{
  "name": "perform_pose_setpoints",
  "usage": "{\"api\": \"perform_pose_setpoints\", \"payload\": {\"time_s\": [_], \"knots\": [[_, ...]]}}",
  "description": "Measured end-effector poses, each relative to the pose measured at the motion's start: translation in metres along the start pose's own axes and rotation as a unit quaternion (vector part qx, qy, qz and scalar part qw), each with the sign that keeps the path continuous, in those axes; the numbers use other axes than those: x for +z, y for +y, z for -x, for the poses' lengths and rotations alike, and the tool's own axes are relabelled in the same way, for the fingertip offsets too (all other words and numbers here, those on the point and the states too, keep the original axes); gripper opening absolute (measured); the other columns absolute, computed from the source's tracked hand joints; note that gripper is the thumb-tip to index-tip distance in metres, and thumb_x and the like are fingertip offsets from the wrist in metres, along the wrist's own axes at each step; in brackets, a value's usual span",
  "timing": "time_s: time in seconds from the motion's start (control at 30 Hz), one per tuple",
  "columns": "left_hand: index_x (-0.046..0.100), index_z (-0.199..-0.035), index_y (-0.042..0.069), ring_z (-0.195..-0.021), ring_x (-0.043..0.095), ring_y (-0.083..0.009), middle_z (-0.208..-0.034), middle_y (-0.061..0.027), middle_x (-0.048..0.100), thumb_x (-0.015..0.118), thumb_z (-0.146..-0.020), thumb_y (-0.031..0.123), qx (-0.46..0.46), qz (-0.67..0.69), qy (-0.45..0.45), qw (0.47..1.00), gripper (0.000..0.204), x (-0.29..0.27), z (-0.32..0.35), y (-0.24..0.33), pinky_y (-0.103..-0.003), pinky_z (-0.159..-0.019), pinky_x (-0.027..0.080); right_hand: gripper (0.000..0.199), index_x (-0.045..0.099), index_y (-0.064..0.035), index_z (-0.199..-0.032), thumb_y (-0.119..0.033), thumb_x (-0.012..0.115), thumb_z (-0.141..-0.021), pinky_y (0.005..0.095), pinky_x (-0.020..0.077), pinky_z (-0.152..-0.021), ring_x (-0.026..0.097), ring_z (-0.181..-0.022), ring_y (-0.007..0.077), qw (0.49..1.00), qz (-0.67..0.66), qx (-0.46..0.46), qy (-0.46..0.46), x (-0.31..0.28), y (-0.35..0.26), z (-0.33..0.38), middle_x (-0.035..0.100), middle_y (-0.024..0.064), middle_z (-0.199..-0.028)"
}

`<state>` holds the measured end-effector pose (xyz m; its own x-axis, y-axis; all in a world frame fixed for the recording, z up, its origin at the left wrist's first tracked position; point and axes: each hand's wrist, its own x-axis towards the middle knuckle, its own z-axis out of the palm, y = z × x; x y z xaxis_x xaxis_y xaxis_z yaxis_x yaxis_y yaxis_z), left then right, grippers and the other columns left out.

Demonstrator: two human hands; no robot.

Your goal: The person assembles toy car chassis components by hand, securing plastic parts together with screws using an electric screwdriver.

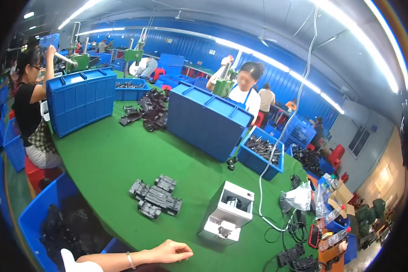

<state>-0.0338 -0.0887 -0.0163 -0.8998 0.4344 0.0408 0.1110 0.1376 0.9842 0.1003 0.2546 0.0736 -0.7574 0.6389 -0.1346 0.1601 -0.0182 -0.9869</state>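
Note:
My left hand (168, 251) comes in from the lower left edge with a thin bracelet on the wrist. It rests palm down on the green table (109, 158) near the front edge, fingers loosely bent, holding nothing. Nearest to it is a small white box-shaped machine (226, 212), a little up and to the right. A cluster of grey plastic chassis parts (156, 197) lies on the table further up. My right hand is out of view.
Two big blue crates (79, 99) (208, 120) stand on the table, with black parts (149, 111) piled between them. Blue bins of dark parts sit at lower left (34, 217) and right (260, 154). A white cable (263, 181), bottles (333, 213) and a bag (297, 197) lie at the right. Other people work at presses behind.

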Motion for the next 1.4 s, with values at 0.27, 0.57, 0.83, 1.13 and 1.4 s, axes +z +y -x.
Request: {"api": "perform_pose_setpoints", "payload": {"time_s": [0.27, 0.57, 0.83, 1.13, 1.4], "knots": [[0.061, -0.078, 0.002, -0.061, 0.058, -0.0060, -0.066, -0.0012, 0.063, 0.065, -0.082, 0.024, 0.019, -0.020, 0.059, 0.998, 0.022, -0.013, 0.011, -0.005, -0.020, -0.058, 0.047, 0.015, 0.052, -0.0035, -0.089, -0.005, 0.062, -0.077, 0.0335, 0.0455, -0.049, 0.053, -0.053, 0.0205, 0.942, -0.211, 0.105, -0.238, 0.142, 0.008, -0.074, 0.054, 0.0084, -0.067], [0.064, -0.077, 0.000, -0.052, 0.051, -0.0034, -0.063, -0.0011, 0.061, 0.067, -0.079, 0.014, 0.061, -0.062, 0.086, 0.992, 0.014, -0.011, 0.019, -0.009, -0.019, -0.047, 0.041, 0.011, 0.054, -0.0058, -0.078, -0.014, 0.059, -0.082, 0.0298, 0.0389, -0.050, 0.045, -0.052, 0.0161, 0.897, -0.283, 0.239, -0.240, 0.157, 0.032, -0.099, 0.050, 0.0039, -0.063], [0.064, -0.076, 0.000, -0.051, 0.051, -0.0046, -0.062, -0.0019, 0.060, 0.069, -0.077, 0.012, 0.076, -0.079, 0.086, 0.990, 0.013, -0.010, 0.019, -0.002, -0.019, -0.046, 0.041, 0.013, 0.053, -0.0059, -0.075, -0.015, 0.059, -0.083, 0.0300, 0.0400, -0.053, 0.046, -0.056, 0.0167, 0.881, -0.313, 0.278, -0.222, 0.157, 0.049, -0.111, 0.051, 0.0044, -0.065], [0.064, -0.085, 0.001, -0.055, 0.058, -0.0072, -0.071, -0.0041, 0.065, 0.069, -0.076, 0.010, 0.101, -0.099, 0.103, 0.985, 0.014, -0.008, 0.021, -0.001, -0.019, -0.050, 0.047, 0.013, 0.053, -0.0049, -0.074, -0.014, 0.060, -0.081, 0.0299, 0.0405, -0.052, 0.047, -0.055, 0.0168, 0.884, -0.301, 0.292, -0.205, 0.161, 0.047, -0.108, 0.051, 0.0047, -0.064], [0.064, -0.086, 0.002, -0.052, 0.057, -0.0075, -0.069, -0.0046, 0.064, 0.069, -0.075, 0.010, 0.111, -0.120, 0.099, 0.982, 0.014, -0.008, 0.019, -0.001, -0.019, -0.048, 0.046, 0.012, 0.054, -0.0056, -0.075, -0.013, 0.061, -0.080, 0.0306, 0.0421, -0.052, 0.048, -0.055, 0.0174, 0.886, -0.295, 0.295, -0.204, 0.161, 0.046, -0.110, 0.052, 0.0047, -0.063]]}}
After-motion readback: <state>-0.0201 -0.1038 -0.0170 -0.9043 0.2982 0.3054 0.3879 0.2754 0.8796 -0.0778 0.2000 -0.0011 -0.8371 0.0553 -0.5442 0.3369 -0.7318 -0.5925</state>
